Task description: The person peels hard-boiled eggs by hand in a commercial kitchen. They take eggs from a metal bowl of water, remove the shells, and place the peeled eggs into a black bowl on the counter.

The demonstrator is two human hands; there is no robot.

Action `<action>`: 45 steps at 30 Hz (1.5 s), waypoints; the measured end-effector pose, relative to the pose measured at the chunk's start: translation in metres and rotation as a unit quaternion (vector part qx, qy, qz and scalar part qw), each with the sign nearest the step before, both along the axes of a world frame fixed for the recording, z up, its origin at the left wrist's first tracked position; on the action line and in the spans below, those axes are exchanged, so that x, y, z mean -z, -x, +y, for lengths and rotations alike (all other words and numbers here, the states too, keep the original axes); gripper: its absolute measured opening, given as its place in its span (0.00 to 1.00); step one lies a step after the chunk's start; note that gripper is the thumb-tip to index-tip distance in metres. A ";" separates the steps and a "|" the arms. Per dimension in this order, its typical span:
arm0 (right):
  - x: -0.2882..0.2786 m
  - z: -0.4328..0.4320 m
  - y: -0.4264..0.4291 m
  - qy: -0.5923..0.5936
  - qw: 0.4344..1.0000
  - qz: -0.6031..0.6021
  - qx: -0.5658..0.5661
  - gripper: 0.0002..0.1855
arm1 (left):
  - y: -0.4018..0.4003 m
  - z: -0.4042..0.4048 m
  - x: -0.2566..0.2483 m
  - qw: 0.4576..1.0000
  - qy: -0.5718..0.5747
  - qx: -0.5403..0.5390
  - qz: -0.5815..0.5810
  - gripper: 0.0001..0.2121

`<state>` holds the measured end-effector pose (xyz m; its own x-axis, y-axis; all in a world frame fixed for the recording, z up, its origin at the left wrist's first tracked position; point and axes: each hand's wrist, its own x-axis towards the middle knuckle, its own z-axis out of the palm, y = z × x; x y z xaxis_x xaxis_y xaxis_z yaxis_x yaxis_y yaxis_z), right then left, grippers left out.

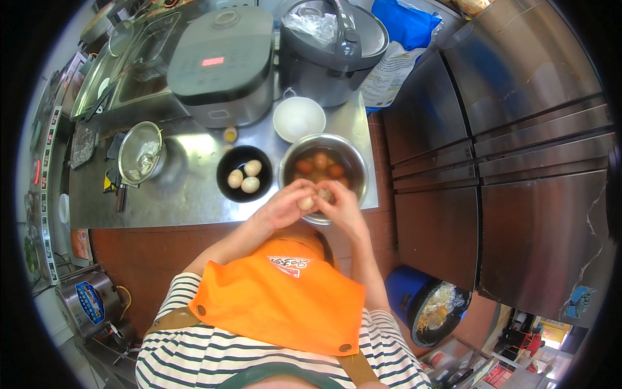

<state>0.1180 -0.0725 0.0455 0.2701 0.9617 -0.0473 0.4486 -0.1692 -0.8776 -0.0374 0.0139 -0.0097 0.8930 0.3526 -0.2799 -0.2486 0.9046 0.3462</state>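
Both hands meet over the near rim of a steel bowl (362, 165), which holds several brown eggs (320, 161) in liquid. My left hand (286, 202) holds a pale egg (306, 203). Against that egg, the fingers of my right hand (340, 199) grip a small piece of what looks like eggshell (324, 195). To the left stands a black bowl (223, 163) with several pale eggs (250, 185). A white bowl (299, 119) sits behind the steel bowl. Further back, an egg piece with yellow yolk (230, 134) lies on the steel table (194, 204).
A rice cooker (221, 63) and a dark pressure cooker (316, 73) stand at the back. On the left are a steel basin (141, 153) and a knife handle (120, 198). Steel refrigerator doors (432, 214) and a blue waste bin (406, 291) are on the right.
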 end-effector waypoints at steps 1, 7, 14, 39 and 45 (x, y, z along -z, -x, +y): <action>-0.003 0.000 0.001 0.000 1.000 -0.006 -0.003 0.14 | 0.000 -0.001 0.000 1.000 0.001 -0.003 0.005 0.07; -0.013 0.000 0.007 -0.015 0.998 -0.061 -0.007 0.11 | -0.001 -0.004 0.001 1.000 -0.004 -0.008 0.017 0.07; -0.009 0.000 0.011 -0.031 0.995 -0.089 0.032 0.08 | -0.001 -0.002 0.000 1.000 -0.011 -0.004 0.015 0.08; -0.025 -0.004 -0.002 -0.022 0.997 -0.060 0.043 0.08 | 0.005 0.006 -0.002 0.982 -0.174 0.024 0.067 0.26; -0.024 -0.004 -0.007 -0.039 0.995 -0.089 0.036 0.08 | 0.004 0.005 -0.006 0.950 -0.293 0.028 0.101 0.29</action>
